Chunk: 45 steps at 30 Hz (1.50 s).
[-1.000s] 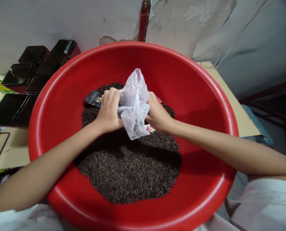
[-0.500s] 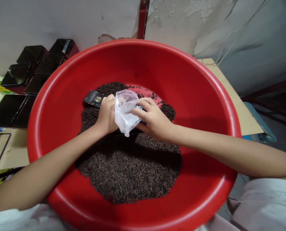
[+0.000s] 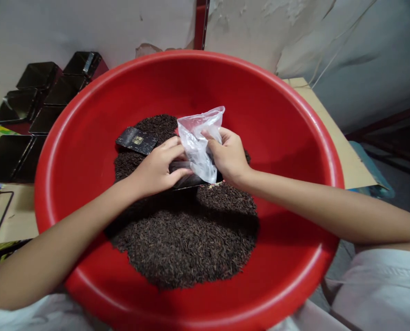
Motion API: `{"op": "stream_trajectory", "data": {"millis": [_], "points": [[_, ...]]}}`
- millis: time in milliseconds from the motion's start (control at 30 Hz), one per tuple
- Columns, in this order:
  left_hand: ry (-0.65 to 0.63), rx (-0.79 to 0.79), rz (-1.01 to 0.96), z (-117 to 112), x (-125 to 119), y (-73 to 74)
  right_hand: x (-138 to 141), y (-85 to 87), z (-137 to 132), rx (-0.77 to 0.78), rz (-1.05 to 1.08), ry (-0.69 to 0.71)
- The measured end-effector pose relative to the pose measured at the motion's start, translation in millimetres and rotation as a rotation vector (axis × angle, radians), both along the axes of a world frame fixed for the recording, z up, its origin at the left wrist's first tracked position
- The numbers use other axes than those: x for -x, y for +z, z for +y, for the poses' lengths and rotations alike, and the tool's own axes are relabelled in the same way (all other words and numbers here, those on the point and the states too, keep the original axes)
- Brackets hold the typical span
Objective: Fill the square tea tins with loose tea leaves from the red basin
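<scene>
A translucent plastic bag (image 3: 200,145) stands bunched out of a black tin (image 3: 184,182), which sits on dark loose tea leaves (image 3: 187,243) in a big red basin (image 3: 284,294). My right hand (image 3: 230,158) is closed on the bag's right side, thumb and fingers pinching the film. Around the tin's left end curls my left hand (image 3: 160,166), its thumb on the near edge beside the bag and its fingertips partly hidden. A flat black lid (image 3: 136,140) with gold characters lies on the tea left of the tin. The bag hides most of the tin's opening.
Several black-topped tins (image 3: 7,156) are grouped outside the basin at the left. Cardboard (image 3: 339,138) lies beyond its right rim. A pale, peeling wall (image 3: 246,27) rises behind, with a red post (image 3: 201,25) against it.
My right hand has shifted up and right, pulling the bag taller and spreading its top. My left hand has moved from the bag's edge to the tin's left end. The view has shifted slightly.
</scene>
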<state>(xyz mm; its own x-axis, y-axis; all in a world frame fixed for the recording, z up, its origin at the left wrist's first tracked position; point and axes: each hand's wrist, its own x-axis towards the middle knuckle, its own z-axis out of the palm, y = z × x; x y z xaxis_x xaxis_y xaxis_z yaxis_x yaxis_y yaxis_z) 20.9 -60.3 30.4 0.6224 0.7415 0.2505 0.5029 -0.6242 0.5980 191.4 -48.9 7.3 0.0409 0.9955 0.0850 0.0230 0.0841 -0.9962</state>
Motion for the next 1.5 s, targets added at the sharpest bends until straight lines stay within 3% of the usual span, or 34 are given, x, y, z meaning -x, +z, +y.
{"op": "stream_trajectory", "data": {"millis": [100,233,433,567,667,733,900,967,1133,1300,1400,1500], "points": [[0.087,0.012,-0.099,1.7,-3.5,-6.2,3.8,0.3,-3.9,-0.037,0.025,0.011],[0.273,0.057,-0.222,0.2,-8.9,-12.3,4.6,0.7,-18.6,-0.048,-0.100,0.134],[0.301,-0.044,-0.129,7.4,-0.7,-4.1,-2.2,-3.8,-30.0,-0.365,-0.472,0.313],[0.380,-0.143,-0.092,10.0,-0.5,-13.1,-2.9,-10.7,-16.9,-0.494,-0.563,0.280],[0.435,-0.298,0.012,8.9,-2.6,-20.4,-3.7,-12.2,-1.6,-0.473,-0.596,0.209],[0.386,-0.321,0.105,7.1,-2.4,-21.2,-5.3,-11.8,8.0,-0.405,-0.614,0.178],[0.053,-0.197,0.129,4.1,2.5,-14.1,-8.7,-10.5,21.9,-0.257,-0.474,0.071],[0.016,-0.231,0.145,4.8,3.2,-12.0,-8.4,-9.8,23.0,-0.241,-0.474,0.065],[0.215,-0.413,0.107,8.4,1.3,-10.3,-7.3,-7.6,20.6,-0.257,-0.535,0.168],[0.224,-0.345,0.105,9.6,-0.4,-14.5,-12.3,-8.4,17.1,-0.395,-0.666,0.253],[0.359,-0.263,-0.021,5.9,-4.0,-17.5,-15.1,-9.6,13.5,-0.512,-0.700,0.335],[0.464,-0.159,-0.102,2.7,-7.3,-17.1,-13.7,-10.5,8.0,-0.536,-0.639,0.232]]}}
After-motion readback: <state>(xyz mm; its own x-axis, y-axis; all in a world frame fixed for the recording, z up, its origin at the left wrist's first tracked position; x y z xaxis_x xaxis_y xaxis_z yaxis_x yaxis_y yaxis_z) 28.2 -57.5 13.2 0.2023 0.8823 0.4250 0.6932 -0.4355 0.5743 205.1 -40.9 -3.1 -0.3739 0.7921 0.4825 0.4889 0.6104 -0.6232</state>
